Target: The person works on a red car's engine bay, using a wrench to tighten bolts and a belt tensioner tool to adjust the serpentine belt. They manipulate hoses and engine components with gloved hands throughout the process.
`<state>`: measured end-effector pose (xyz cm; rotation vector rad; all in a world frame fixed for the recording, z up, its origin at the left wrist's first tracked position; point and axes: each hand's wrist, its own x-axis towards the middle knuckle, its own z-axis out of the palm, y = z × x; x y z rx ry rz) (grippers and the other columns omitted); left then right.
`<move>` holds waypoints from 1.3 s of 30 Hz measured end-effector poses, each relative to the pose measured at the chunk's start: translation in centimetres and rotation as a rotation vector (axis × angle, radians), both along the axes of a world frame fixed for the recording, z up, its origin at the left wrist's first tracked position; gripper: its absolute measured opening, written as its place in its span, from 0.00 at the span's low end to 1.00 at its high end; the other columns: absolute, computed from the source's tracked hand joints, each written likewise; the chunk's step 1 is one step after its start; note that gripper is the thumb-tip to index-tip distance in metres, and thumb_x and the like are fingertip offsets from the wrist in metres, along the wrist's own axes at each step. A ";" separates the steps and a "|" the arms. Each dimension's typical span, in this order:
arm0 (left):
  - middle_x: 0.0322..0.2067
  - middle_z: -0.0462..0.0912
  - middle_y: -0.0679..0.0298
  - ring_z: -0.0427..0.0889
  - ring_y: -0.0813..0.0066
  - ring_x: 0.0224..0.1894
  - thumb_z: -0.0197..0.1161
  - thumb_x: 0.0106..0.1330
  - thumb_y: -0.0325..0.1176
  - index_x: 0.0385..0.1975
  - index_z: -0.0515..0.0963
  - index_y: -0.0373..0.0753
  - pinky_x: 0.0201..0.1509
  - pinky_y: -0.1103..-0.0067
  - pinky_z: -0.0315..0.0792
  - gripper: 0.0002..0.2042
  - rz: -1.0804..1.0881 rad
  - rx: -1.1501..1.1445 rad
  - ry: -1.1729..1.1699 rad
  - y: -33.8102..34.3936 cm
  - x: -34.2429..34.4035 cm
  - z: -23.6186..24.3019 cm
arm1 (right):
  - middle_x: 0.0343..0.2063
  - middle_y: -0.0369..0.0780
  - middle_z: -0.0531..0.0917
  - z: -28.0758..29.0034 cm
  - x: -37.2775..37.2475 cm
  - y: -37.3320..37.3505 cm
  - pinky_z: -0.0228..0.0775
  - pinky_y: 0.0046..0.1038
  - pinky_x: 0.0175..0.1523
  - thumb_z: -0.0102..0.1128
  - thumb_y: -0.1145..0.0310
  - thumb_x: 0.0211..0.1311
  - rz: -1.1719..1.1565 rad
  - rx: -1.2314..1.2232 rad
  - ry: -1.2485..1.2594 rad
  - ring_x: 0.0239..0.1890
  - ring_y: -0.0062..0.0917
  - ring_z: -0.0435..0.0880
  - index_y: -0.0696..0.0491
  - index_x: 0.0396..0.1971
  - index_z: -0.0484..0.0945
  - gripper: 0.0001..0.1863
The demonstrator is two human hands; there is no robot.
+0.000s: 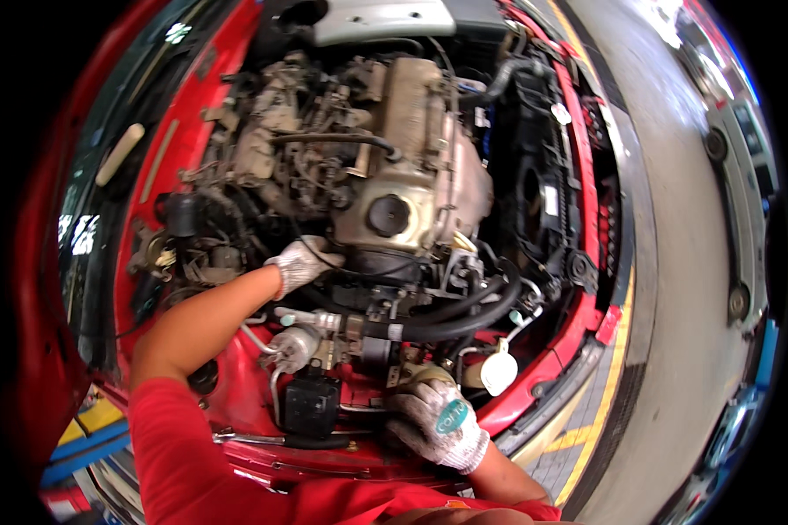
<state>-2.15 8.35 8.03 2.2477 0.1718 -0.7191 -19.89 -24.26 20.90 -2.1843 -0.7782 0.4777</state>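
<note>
My left hand [301, 263], in a white knit glove, reaches into the engine bay beside the lower end of the engine's metal valve cover [411, 96]. A thin black cable runs across its bent fingers, and their tips are partly hidden; what they grip I cannot make out. Lower down, my right hand [436, 424] wears a soiled white glove with a green patch. Its fingers curl over a part at the near side of the bay, which the hand mostly covers. A round black oil filler cap [388, 215] sits on the valve cover, above and between my hands.
Thick black hoses [464, 325] curve between my hands. A white-capped reservoir [498, 371] stands right of my right hand. A ratchet wrench [280, 440] lies along the red near edge, beside a black box [312, 406]. The radiator fan [531, 194] is at the right; parked cars stand beyond.
</note>
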 end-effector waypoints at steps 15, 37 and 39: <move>0.32 0.86 0.54 0.82 0.66 0.36 0.65 0.66 0.47 0.40 0.83 0.30 0.43 0.68 0.76 0.21 -0.168 -0.037 0.046 -0.5 1.0 3.9 | 0.42 0.43 0.83 -0.5 -0.2 1.3 0.71 0.46 0.60 0.74 0.69 0.49 -0.034 0.132 -0.125 0.49 0.45 0.81 0.54 0.42 0.83 0.18; 0.50 0.84 0.58 0.81 0.67 0.56 0.62 0.73 0.40 0.58 0.78 0.35 0.62 0.75 0.73 0.20 -0.011 -0.056 -0.570 2.2 -22.6 26.0 | 0.38 0.46 0.85 0.1 -8.6 -6.5 0.75 0.36 0.51 0.62 0.73 0.68 -0.404 0.057 -0.185 0.42 0.40 0.84 0.57 0.45 0.83 0.08; 0.48 0.85 0.58 0.82 0.67 0.54 0.61 0.72 0.36 0.56 0.80 0.35 0.59 0.74 0.75 0.17 0.072 -0.046 -0.655 3.0 -28.9 27.4 | 0.38 0.46 0.85 -1.8 -9.4 -5.4 0.74 0.42 0.51 0.64 0.71 0.65 -0.293 0.002 -0.315 0.44 0.45 0.83 0.54 0.41 0.83 0.07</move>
